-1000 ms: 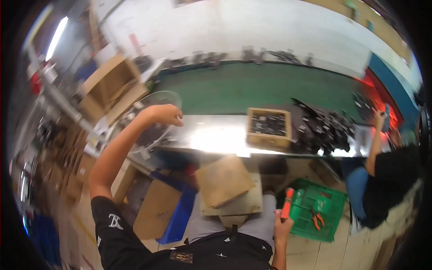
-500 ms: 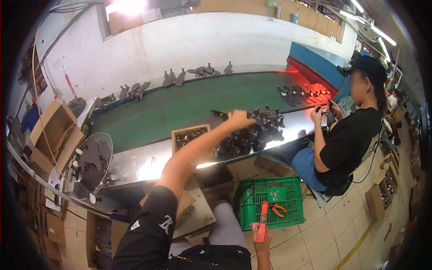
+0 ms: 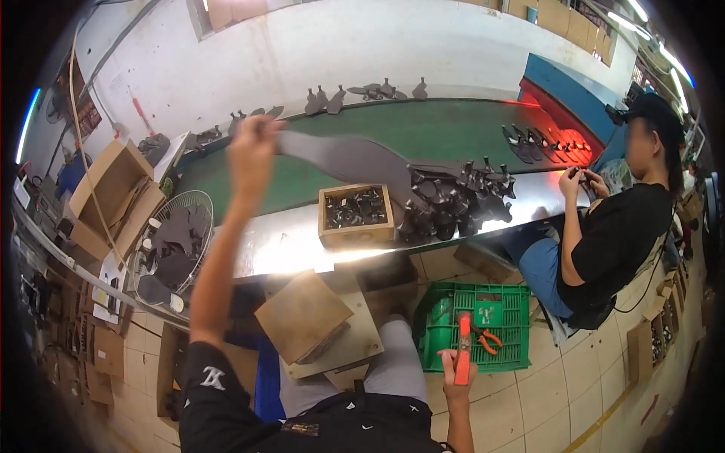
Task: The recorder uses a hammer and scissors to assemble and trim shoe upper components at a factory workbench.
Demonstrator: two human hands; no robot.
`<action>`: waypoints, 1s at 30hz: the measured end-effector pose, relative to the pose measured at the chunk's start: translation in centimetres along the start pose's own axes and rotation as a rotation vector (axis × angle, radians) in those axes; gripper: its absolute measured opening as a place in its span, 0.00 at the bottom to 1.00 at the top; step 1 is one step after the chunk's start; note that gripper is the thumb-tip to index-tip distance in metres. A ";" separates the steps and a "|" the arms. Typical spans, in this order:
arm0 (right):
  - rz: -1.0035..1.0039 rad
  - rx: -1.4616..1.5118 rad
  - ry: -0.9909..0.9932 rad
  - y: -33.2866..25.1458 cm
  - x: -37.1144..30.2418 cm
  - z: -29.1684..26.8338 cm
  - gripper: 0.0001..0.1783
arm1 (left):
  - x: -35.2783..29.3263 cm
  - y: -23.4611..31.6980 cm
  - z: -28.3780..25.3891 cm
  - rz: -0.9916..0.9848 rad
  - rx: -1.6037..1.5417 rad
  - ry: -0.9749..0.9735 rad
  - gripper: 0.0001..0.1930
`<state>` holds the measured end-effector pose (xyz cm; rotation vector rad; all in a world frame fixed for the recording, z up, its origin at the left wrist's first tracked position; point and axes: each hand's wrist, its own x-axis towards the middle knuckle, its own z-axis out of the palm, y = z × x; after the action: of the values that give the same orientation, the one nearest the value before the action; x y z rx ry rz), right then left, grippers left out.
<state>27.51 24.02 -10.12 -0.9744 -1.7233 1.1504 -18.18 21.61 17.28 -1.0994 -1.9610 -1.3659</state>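
My left hand [image 3: 254, 147], blurred by motion, is raised over the left part of the green belt. Its closed fingers appear to grip the end of a long, flat, dark grey shoe-sole-shaped piece [image 3: 343, 157], which stretches right toward the pile. That pile of dark shoe-sole pieces with heels [image 3: 445, 196] lies on the metal edge of the bench. Low in front of me, my right hand [image 3: 458, 371] is closed around a red hand tool [image 3: 464, 340] with a worn middle, held over a green plastic crate [image 3: 434, 340]. Orange-handled pliers [image 3: 491, 343] rest on the crate.
A wooden box [image 3: 355, 235] of small dark parts stands left of the pile. Farther left are a wire fan guard [image 3: 208, 249] holding grey pieces and an open carton [image 3: 91, 200]. A co-worker [image 3: 619, 219] sits at right beside a red-lit blue machine [image 3: 563, 87].
My left hand has swung from the pile up and to the left, with the grey sole-shaped piece now trailing from it. My right hand still holds the red tool. The view has shifted slightly.
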 end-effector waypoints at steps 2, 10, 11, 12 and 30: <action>0.047 0.090 -0.036 1.6 0.1 1.0 0.10 | 0.1 -6.4 -6.3 -0.105 0.209 0.173 0.15; 0.076 0.171 -0.086 2.6 -0.2 3.9 0.11 | -7.7 -26.6 -28.9 -0.303 1.199 0.350 0.26; 0.105 0.194 -0.099 3.2 -0.3 4.0 0.11 | -8.8 -27.2 -28.0 -0.146 1.436 0.297 0.29; 0.138 0.199 -0.091 3.4 -0.4 3.9 0.11 | -9.5 -25.3 -23.8 0.021 1.641 0.223 0.31; 0.135 0.244 0.075 2.1 -2.4 -0.5 0.10 | -10.4 3.0 21.5 -0.355 -0.478 -0.586 0.20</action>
<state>29.13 22.53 -12.48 -0.9798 -1.4369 1.3577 -9.08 38.65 2.92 -1.5611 -2.3916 -1.9396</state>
